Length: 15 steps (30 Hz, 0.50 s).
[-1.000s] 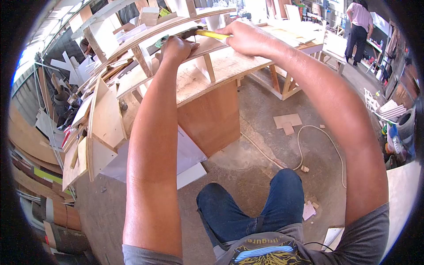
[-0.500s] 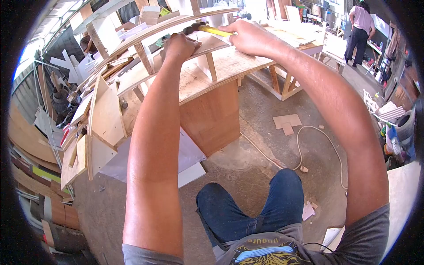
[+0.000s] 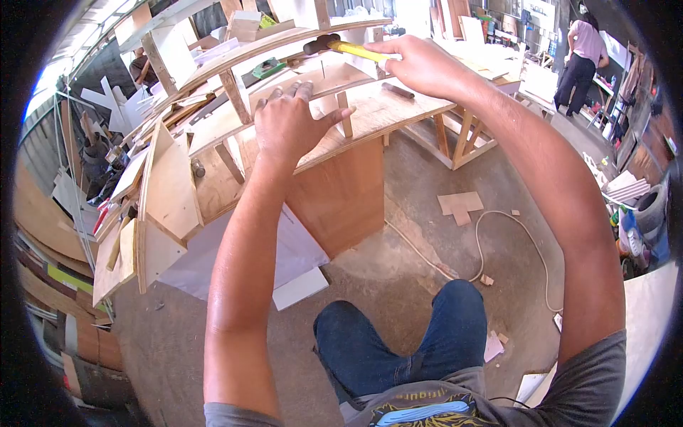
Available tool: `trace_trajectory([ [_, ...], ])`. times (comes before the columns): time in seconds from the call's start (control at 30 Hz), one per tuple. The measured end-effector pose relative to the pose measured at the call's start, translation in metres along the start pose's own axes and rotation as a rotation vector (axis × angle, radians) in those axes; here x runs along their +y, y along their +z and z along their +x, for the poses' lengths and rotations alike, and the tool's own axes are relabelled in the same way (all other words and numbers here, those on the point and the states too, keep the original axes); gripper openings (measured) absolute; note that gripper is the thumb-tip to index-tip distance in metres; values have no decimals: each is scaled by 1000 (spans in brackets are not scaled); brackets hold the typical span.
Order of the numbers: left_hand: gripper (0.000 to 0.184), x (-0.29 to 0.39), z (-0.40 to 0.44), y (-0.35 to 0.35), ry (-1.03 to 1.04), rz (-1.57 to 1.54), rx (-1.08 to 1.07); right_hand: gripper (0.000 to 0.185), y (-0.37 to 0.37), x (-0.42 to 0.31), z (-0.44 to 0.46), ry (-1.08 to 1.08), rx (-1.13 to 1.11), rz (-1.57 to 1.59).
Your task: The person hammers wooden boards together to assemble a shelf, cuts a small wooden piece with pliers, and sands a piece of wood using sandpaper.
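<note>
My right hand (image 3: 420, 65) is wrapped round the yellow handle of a hammer (image 3: 359, 51). Its dark head is raised just under the upper shelf board of a wooden frame (image 3: 233, 96). Below the hammer head a thin nail (image 3: 322, 70) stands upright in a board of the frame. My left hand (image 3: 284, 121) lies spread on that board, left of the nail, with the thumb stretched toward a short upright piece (image 3: 344, 114). Nothing shows in the left hand. The frame rests on a plywood-topped workbench (image 3: 373, 117).
A dark rod-like piece (image 3: 398, 91) lies on the bench. A green tool (image 3: 269, 69) sits behind the frame. Angled plywood panels (image 3: 171, 185) stand at left. A pale cable (image 3: 478, 238) and offcuts (image 3: 459, 205) lie on the floor. Another person (image 3: 585, 57) stands far right.
My left hand has let go near the nail, moved down toward me and spread flat on the board. The hammer in my right hand has shifted slightly, and the nail now stands in plain view.
</note>
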<state>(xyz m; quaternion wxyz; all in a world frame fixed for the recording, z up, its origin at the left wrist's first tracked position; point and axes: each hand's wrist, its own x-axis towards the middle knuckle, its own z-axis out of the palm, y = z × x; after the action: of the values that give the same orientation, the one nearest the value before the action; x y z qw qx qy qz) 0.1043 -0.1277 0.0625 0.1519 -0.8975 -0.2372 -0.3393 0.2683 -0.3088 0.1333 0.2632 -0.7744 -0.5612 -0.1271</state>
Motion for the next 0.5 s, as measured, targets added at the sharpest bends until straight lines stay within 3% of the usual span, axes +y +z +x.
trace_trajectory([
  [0.13, 97, -4, -2, 17, 109, 64, 354, 47, 1, 3, 5, 38, -13, -9],
  [0.23, 106, -4, 1, 17, -23, 22, 67, 47, 1, 2, 2, 47, -12, -80],
  [0.3, 102, -2, -1, 22, -27, 74, 91, 45, -6, -7, -7, 56, -49, 153],
  [0.37, 99, 1, 2, 19, -59, 89, 74, 46, 11, 11, 1, 38, 27, 15],
  [0.5, 93, -5, 2, 33, 5, 50, 272, 45, 16, 17, 13, -21, 32, -168],
])
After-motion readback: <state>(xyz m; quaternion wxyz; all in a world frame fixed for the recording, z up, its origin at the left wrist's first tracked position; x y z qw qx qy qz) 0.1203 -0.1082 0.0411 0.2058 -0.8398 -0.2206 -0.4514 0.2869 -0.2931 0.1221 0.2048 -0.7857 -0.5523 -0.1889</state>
